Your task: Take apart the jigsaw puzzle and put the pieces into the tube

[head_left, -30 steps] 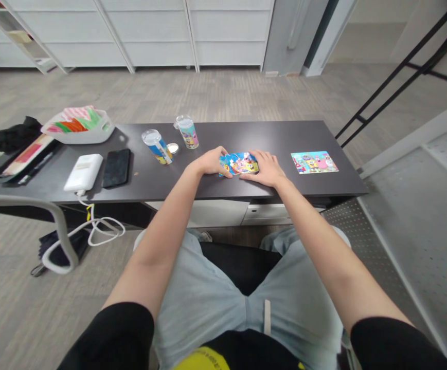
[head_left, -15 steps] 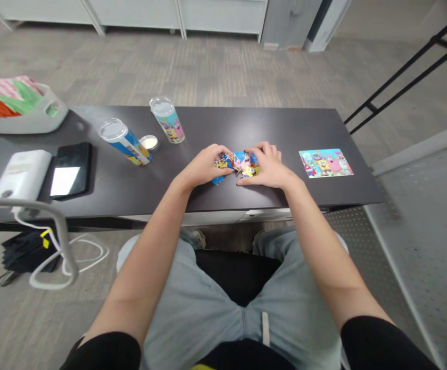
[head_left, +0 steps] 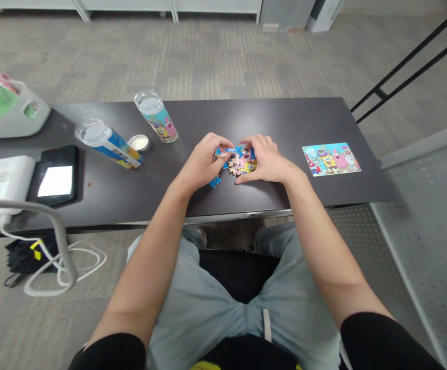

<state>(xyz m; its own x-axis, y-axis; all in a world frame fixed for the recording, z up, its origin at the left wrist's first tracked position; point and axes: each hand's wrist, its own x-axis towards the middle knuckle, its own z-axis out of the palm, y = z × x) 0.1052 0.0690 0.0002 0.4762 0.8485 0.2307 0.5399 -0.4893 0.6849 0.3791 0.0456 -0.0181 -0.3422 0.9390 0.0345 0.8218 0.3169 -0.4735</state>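
Since a second ago the colourful cardboard cartoon jigsaw has gone from one flat sheet to a buckled cluster of pieces, and both hands have closed in around it. It lies on the long dark matte worktop, near the middle of the front edge. Toward the left end sit a grey plastic basket, a white boxy power bank and a black phone. Nearer the middle one clear printed tube lies on its side and a second tube stands upright, with a small round white lid between them. A flat cartoon picture card lies near the right end. The left hand is curled, fingertips pinching the cluster's left side; the right hand curls over its right side, touching it. A small loose blue piece lies just beside the left hand, toward the front edge. My judgement: a brushing wrist could knock that piece to the floor, and squeezing harder could bend tabs or scatter pieces.
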